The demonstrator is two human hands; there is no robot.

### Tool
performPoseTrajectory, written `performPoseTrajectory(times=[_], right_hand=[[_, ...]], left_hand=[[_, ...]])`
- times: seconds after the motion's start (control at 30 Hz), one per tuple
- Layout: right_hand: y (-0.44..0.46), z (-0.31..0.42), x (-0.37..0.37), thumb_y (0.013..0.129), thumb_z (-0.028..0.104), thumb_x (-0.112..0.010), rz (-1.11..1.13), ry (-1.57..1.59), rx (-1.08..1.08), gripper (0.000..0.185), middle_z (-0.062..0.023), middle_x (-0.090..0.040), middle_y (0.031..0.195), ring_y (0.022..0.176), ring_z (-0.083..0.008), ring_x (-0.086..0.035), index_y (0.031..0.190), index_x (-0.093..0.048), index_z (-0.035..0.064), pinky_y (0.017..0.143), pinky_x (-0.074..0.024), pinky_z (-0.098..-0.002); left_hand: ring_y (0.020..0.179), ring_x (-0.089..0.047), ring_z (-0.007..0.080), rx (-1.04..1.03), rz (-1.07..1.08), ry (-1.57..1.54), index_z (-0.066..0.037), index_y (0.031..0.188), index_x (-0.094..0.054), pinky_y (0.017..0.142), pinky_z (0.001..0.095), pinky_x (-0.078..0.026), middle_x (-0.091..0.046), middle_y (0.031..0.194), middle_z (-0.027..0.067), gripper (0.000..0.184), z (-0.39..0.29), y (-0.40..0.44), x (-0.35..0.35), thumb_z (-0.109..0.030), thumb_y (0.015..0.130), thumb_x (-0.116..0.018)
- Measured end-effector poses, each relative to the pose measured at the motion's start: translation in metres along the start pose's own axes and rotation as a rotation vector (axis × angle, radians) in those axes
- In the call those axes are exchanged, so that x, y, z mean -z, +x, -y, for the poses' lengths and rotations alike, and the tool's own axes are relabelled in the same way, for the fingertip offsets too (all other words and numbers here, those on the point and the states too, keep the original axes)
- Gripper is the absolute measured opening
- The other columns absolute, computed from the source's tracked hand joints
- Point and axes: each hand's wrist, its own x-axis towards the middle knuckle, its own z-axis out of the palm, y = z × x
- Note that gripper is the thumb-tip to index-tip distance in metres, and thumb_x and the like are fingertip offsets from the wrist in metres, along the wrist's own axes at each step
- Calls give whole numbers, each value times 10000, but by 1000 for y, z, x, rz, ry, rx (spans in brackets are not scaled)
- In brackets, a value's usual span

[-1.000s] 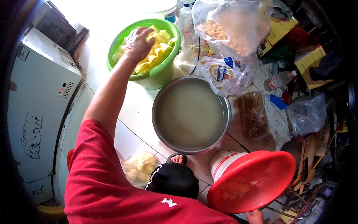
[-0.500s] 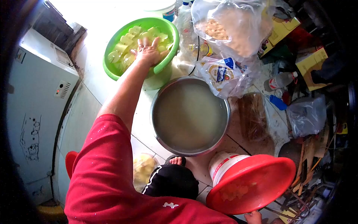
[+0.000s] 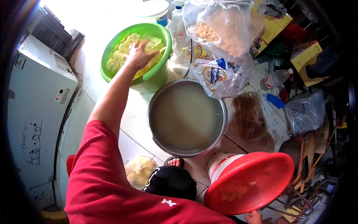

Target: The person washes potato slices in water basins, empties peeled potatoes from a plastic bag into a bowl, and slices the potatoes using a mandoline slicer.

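The L hand (image 3: 140, 56) is on or just over flat yellow slices (image 3: 120, 55) in the big green plastic bucket (image 3: 168, 56), approx. 11 o'clock from the round gray metal tub (image 3: 225, 118) of cloudy water (image 3: 186, 114). Its fingers are loose and spread w/ a bit of blur. The R hand (image 3: 254, 217) is by the low rim of the tipped red plastic bowl (image 3: 274, 168), approx. 5 o'clock from the tub; can't tell if its fingers grip. A clear bag w/ yellow lumps (image 3: 140, 170) is at 7 o'clock.
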Motion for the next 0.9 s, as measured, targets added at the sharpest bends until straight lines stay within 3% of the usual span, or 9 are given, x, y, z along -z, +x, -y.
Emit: performPoseTrajectory(times=[0.07,0.2,0.27,0.33,0.37,0.5,0.6,0.83,0.9], right_hand=[[1,2,0,766,181,-639,24,13,-18,346,-225,-596,1052,959,-380,-575,1078,-622,32,857,-456,-436],[2,5,1,776,184,-636,14,-40,6,336,-231,-620,999,932,-380,-599,1071,-621,24,839,-466,-433],[4,2,-1,780,187,-635,36,-60,-33,328,-234,-628,973,919,-381,-608,1062,-623,21,830,-469,-435],[4,-1,-4,790,202,-631,-8,-73,-20,313,-243,-635,935,903,-387,-619,1038,-626,12,813,-473,-449],[4,-1,-5,790,202,-631,-6,-77,-22,313,-243,-635,935,903,-387,-619,1038,-626,12,813,-473,-449],[6,4,-3,793,214,-625,25,-88,-48,309,-252,-633,944,928,-410,-607,1023,-627,9,812,-470,-459],[9,1,-4,789,216,-620,45,-110,-24,318,-254,-633,961,944,-421,-599,1032,-625,12,815,-467,-467],[11,9,0,796,236,-606,64,-126,31,380,-258,-613,1056,1015,-433,-568,1111,-601,24,858,-459,-462],[8,9,-1,799,243,-609,50,-120,3,384,-262,-610,1069,1027,-432,-565,1113,-599,21,865,-457,-460]], left_hand=[[1397,-220,389,-18,-224,12,-152,1433,-371,1135,505,-221,-279,1501,197,826,12,3,12,-659,811,-566],[1319,-344,368,141,-185,254,-121,1402,-426,1100,464,-284,-410,1424,161,807,23,2,36,-698,840,-475],[1279,-381,353,110,-220,284,-133,1402,-432,1078,525,-284,-433,1406,148,821,41,13,29,-715,824,-480],[1329,-330,362,223,-131,271,-163,1439,-376,1077,605,-239,-414,1422,159,870,42,10,34,-739,797,-489],[1388,-240,384,236,-101,183,-199,1480,-287,1072,670,-181,-310,1493,165,949,54,15,23,-771,755,-503],[1418,-142,424,239,-41,27,-216,1505,-208,1084,673,-157,-93,1567,167,1023,72,24,-5,-792,719,-521],[1416,-148,428,245,0,25,-212,1508,-197,1086,666,-166,-82,1565,186,1017,77,27,-11,-782,730,-521],[1420,-95,450,185,58,-55,-165,1516,-154,1147,496,-199,-30,1555,240,1029,81,29,-15,-753,756,-522],[1426,-96,430,199,49,-31,-174,1516,-161,1142,525,-186,-34,1558,230,1018,85,35,-20,-753,758,-520]])
